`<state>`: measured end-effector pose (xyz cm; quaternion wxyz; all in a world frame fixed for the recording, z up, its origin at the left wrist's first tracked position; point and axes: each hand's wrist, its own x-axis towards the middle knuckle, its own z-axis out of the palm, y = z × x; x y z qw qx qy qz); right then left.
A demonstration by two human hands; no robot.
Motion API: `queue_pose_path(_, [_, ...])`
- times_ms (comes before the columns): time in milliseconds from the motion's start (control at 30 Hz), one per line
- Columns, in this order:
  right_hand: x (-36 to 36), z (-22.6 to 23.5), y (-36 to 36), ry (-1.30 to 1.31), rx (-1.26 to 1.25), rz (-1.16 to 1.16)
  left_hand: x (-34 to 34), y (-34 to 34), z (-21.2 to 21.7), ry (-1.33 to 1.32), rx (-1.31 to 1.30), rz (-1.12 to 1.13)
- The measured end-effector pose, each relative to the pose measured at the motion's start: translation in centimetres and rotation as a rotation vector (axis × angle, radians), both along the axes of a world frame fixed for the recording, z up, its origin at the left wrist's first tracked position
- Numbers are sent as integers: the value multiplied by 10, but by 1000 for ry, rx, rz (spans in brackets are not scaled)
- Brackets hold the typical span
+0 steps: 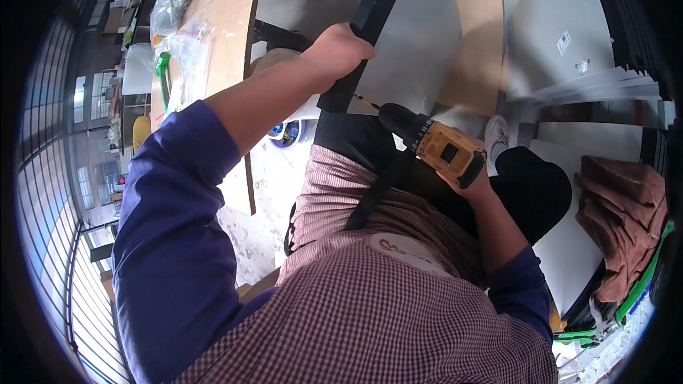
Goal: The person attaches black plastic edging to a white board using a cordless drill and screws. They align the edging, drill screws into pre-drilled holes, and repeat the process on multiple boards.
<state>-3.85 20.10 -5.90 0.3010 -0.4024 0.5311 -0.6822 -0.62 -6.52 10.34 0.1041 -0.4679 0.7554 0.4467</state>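
Observation:
My left hand (pixel 336 53) is closed round a long, flat black bar (pixel 378 1) that slants up and away from my lap; most of its fingers are hidden. In my right hand (pixel 475 186) is a yellow and black cordless drill (pixel 445 151), held by its grip. Its thin bit (pixel 366 102) points left at the lower end of the bar, just below my left hand. Whether the tip touches the bar I cannot tell.
A wooden workbench (pixel 222 25) with clear plastic bags (pixel 174 0) stands on the left. Large grey panels (pixel 558 35) lie ahead and to the right. Brown cloth (pixel 622 220) hangs at the right. A small tub (pixel 288 133) stands under the bench's edge.

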Motion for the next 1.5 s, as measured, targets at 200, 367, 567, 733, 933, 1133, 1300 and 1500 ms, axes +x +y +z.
queue_pose_path(200, [1,5,1,-47,39,14,-2,6,4,9,-7,27])
queue_pose_path(367, [1,10,-2,-171,50,-45,-6,12,10,-25,-32,54])
queue_pose_path(567, [-2,9,-3,-158,60,-23,-9,19,17,-48,-14,67])
queue_pose_path(733, [-6,5,-3,28,168,-34,-12,20,13,-75,20,164])
queue_pose_path(933, [-10,4,-3,-25,271,55,-14,17,11,-146,-72,62])
queue_pose_path(1133, [-9,3,-7,248,182,-52,-13,15,8,-122,-72,80])
queue_pose_path(1300, [-13,1,-8,213,156,-30,-12,12,5,-118,-53,70])
queue_pose_path(1500, [-18,0,-8,163,164,-17,-13,14,5,-117,-77,15])
